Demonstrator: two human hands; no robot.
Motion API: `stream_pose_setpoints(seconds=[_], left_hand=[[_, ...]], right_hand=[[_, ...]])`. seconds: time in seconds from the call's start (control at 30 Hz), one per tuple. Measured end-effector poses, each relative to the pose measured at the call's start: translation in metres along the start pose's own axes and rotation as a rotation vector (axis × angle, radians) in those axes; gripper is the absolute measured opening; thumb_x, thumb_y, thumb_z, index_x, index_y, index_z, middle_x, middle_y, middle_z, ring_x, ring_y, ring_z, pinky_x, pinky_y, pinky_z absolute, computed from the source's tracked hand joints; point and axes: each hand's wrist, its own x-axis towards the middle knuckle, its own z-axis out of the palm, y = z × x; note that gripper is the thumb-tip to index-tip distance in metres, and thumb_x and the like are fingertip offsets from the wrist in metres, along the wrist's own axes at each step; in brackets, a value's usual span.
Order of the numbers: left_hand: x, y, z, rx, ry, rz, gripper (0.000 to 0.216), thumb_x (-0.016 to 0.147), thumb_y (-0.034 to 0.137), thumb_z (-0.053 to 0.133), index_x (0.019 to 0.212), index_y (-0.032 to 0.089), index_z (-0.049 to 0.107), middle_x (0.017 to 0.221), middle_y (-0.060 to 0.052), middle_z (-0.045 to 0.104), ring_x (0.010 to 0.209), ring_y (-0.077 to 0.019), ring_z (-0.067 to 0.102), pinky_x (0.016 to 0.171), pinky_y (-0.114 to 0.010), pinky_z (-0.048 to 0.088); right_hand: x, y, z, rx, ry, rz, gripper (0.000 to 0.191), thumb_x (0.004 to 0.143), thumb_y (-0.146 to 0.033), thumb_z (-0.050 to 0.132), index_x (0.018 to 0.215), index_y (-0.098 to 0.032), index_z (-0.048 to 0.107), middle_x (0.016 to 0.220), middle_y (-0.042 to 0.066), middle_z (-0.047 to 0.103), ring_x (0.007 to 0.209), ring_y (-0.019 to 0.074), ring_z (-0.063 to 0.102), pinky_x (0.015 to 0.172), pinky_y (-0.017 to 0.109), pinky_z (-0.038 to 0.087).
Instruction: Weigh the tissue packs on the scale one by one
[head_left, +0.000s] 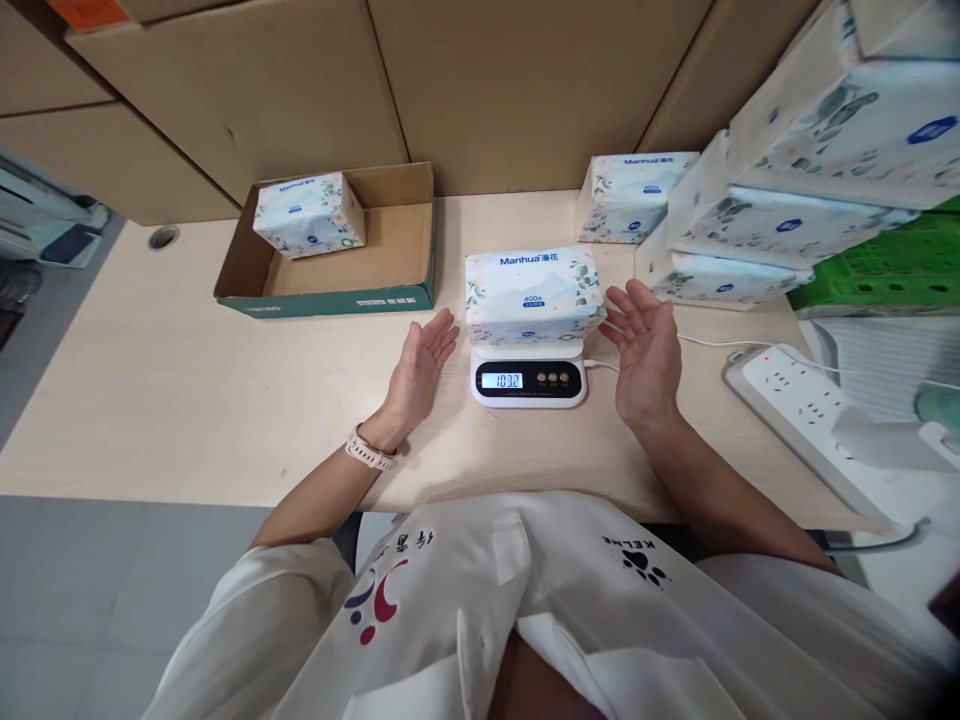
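A pack of tissues (531, 295) with a floral print lies on a small white kitchen scale (528, 400), whose lit display reads about 103.2. My left hand (422, 370) is open to the left of the pack, palm turned inward and a small gap away. On the other side, my right hand (643, 350) is open too, its fingertips close to the pack's right end; I cannot tell whether they touch it. Neither hand holds anything.
To the left, an open cardboard box (390, 235) contains one tissue pack (311, 215). More tissue packs (780, 230) are stacked at the right, beside a green crate (885, 265). A white power strip (810, 410) with cables lies at the right edge. Large cartons (525, 90) line the back.
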Motion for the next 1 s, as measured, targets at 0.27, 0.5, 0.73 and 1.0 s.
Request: stream_pose_setpoints(seconds=[0.27,0.5,0.73,1.0], left_hand=[[0.004,-0.003,-0.005,-0.059,0.008,0.003,0.081,0.101,0.08,0.044,0.151,0.019,0.064,0.169,-0.013,0.056,0.161,-0.0318,0.051,0.14,-0.046,0.033],[0.002,0.0,-0.002,-0.051,0.013,0.001,0.081,0.102,0.078,0.044,0.151,0.017,0.063,0.168,-0.014,0.056,0.16,-0.0317,0.051,0.14,-0.046,0.034],[0.003,-0.001,-0.004,-0.045,0.009,0.007,0.08,0.102,0.077,0.045,0.149,0.017,0.065,0.168,-0.014,0.057,0.159,-0.032,0.053,0.14,-0.047,0.034],[0.003,-0.002,-0.004,-0.038,0.015,0.003,0.072,0.105,0.073,0.042,0.146,0.019,0.067,0.165,-0.012,0.061,0.157,-0.0303,0.055,0.14,-0.047,0.033]], right_hand=[[0.003,0.001,-0.001,-0.039,0.04,-0.066,0.061,0.101,-0.078,0.04,0.131,-0.033,0.069,0.14,0.009,0.074,0.124,0.0281,0.074,0.115,0.059,0.057],[0.008,0.008,-0.008,-0.087,-0.01,-0.105,0.063,0.103,-0.078,0.036,0.133,-0.032,0.068,0.143,0.01,0.071,0.127,0.0298,0.073,0.109,0.058,0.06],[0.009,0.003,-0.006,-0.069,0.042,-0.068,0.066,0.098,-0.08,0.042,0.131,-0.031,0.07,0.142,0.011,0.073,0.126,0.0309,0.073,0.114,0.06,0.056],[0.008,0.001,-0.005,-0.042,0.056,-0.039,0.057,0.1,-0.073,0.045,0.122,-0.029,0.073,0.137,0.008,0.075,0.12,0.0263,0.074,0.114,0.056,0.056]])
